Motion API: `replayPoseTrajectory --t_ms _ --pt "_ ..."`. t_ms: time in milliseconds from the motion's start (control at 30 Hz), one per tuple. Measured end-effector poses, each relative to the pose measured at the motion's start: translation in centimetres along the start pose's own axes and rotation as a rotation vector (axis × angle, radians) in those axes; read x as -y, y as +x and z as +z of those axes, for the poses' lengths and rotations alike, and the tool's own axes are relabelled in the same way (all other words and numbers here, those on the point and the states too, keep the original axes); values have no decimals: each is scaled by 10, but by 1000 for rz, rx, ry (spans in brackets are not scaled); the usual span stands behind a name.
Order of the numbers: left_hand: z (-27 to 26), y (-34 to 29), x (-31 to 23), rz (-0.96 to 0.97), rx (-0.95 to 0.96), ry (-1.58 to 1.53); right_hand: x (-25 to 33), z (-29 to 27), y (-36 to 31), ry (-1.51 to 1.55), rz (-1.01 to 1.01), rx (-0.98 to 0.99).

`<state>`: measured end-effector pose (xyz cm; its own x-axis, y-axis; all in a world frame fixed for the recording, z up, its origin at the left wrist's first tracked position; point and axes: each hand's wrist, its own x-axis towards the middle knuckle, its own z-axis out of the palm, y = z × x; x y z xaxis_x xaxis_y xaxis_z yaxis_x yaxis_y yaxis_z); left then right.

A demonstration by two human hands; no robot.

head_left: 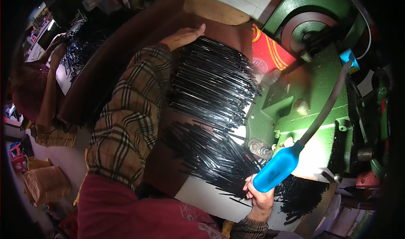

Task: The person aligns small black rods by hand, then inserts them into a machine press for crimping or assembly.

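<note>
A broad layer of thin black rods [213, 85] lies in front of me, mostly lined up side by side. My left hand [184, 37] rests along the far edge of this layer, its fingers stretched out. Nearer to me, a looser heap of the same black rods [211, 152] points in mixed directions. My right hand [260, 197] is at the near end of that heap, with its fingers curled together. The blue lamp head [276, 169] covers part of this hand, so what the fingers hold cannot be made out.
A green machine [312, 112] with a large wheel [310, 30] stands at the right, the lamp's bendable neck [327, 108] reaching across it. More black rods [301, 197] lie at the lower right. A red package [272, 51] sits behind. At left, another person [36, 87] handles black pieces.
</note>
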<state>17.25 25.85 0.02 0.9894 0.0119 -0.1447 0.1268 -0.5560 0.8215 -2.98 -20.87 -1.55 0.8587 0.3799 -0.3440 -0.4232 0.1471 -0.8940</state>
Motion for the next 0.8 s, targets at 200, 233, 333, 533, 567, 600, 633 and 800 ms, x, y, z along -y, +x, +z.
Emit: replayPoseTrajectory --t_ms 200,233,333,533,567,600,633,800 --pt "28 -8 2 74 -64 -95 1 2 0 -7 -24 -50" --pt "28 -12 0 62 -142 -33 2 4 0 7 -37 -49" --pt "25 -14 9 217 -338 -72 -1 0 3 -35 -64 25" --pt "45 -45 -22 373 -463 283 -3 -4 0 -35 -88 15" --pt "51 -79 -45 389 -467 282 -2 -4 1 -13 -88 41" --pt "61 -105 -59 369 -333 160 -3 -4 1 -9 -93 48" --pt "75 -124 -69 368 -220 138 -4 -4 -1 -9 -100 38" --pt "130 -169 -59 471 -215 328 5 9 -3 -58 -106 72"
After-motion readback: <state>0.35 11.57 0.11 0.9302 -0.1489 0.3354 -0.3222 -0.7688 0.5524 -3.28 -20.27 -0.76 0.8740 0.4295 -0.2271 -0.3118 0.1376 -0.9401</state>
